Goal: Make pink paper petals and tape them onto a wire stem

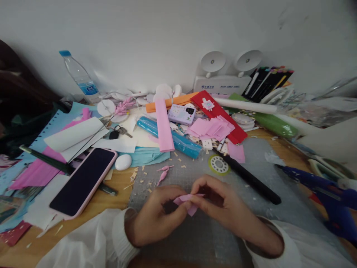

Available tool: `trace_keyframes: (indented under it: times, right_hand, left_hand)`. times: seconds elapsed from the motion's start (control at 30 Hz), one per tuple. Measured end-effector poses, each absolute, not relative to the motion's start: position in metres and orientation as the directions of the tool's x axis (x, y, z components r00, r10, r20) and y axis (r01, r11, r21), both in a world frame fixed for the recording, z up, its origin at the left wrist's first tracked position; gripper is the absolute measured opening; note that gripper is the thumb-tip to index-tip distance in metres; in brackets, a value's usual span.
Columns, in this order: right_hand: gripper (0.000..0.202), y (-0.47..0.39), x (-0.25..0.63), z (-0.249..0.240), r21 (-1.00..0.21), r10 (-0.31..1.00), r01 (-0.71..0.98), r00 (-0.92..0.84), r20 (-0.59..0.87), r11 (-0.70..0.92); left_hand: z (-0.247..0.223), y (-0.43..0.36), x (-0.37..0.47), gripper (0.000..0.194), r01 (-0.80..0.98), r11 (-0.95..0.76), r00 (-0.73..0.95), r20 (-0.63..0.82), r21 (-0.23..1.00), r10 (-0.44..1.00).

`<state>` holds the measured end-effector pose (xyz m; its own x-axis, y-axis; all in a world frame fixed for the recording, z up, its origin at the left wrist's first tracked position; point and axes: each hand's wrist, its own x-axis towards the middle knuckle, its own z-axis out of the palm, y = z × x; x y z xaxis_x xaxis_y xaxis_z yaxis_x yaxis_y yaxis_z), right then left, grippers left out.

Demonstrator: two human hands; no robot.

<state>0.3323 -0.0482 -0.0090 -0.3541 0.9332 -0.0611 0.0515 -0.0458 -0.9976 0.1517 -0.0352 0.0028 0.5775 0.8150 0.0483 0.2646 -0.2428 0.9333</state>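
Observation:
Between my two hands, low in the middle of the head view, is a small folded piece of pink paper [192, 210]. My left hand [164, 214] pinches its left side between thumb and fingers. The right side is pinched by the thumb and fingertips of my right hand [220, 203]. Just beyond my left hand, two small twisted pink pieces [164, 175] lie on the grey cutting mat [181, 245]. Farther back sits a pile of pink paper squares [210, 127], beside a long pink paper strip [164, 126].
A phone [83, 182] and a white oval object [123, 162] lie to the left. A black pen-like tool [252, 180] and a blue glue gun [323, 190] are on the right. Behind stand a bottle [80, 76], a double lamp [223, 82] and markers [266, 83].

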Motion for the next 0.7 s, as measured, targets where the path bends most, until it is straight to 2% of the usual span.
trace_keyframes:
  times: [0.27,0.5,0.7]
  right_hand:
    - [0.005,-0.0461,0.3341,-0.0054,-0.973,0.921,0.144,-0.372,0.114,0.178]
    - [0.003,-0.0465,0.3383,-0.0064,-0.915,0.889,0.218,-0.394,0.235,0.338]
    - [0.007,-0.0424,0.3391,-0.0053,-0.894,0.866,0.263,-0.449,0.220,0.363]
  left_hand:
    - [0.0040,-0.0355,0.1527,0.025,0.177,-0.183,0.589,0.045,0.967,0.807]
    - [0.0013,-0.0330,0.1518,0.026,0.021,0.224,0.628,-0.187,0.974,0.755]
    - [-0.0011,-0.0298,0.1529,0.032,0.076,0.223,0.590,-0.224,0.972,0.776]
